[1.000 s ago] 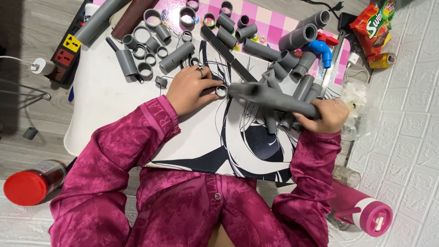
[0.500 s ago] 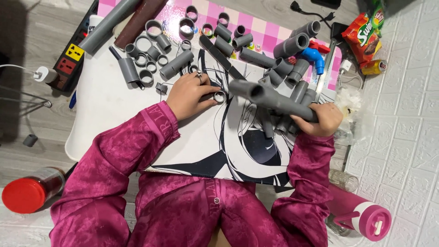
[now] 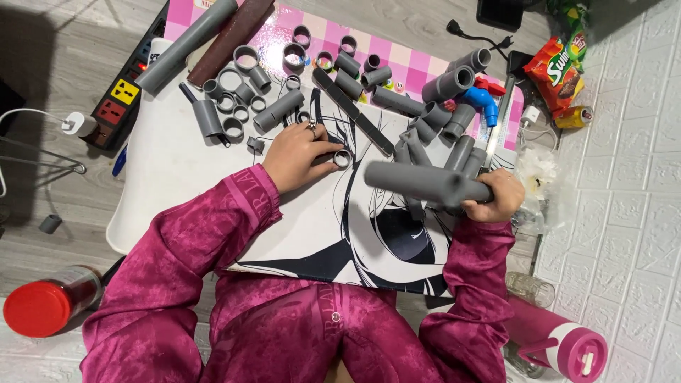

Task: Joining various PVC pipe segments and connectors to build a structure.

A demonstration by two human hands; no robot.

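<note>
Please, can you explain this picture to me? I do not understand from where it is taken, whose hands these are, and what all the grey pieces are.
The picture comes from a camera on the person's head, looking down at their own two bare hands and magenta sleeves. The right hand grips a grey pipe assembly, lifted above a white table. The left hand rests on a black-and-white drawing board and pinches a small grey ring. Many short grey pipe pieces and couplings lie scattered behind, with one blue elbow fitting. On the floor stand a red-lidded jar and a pink bottle.
</note>
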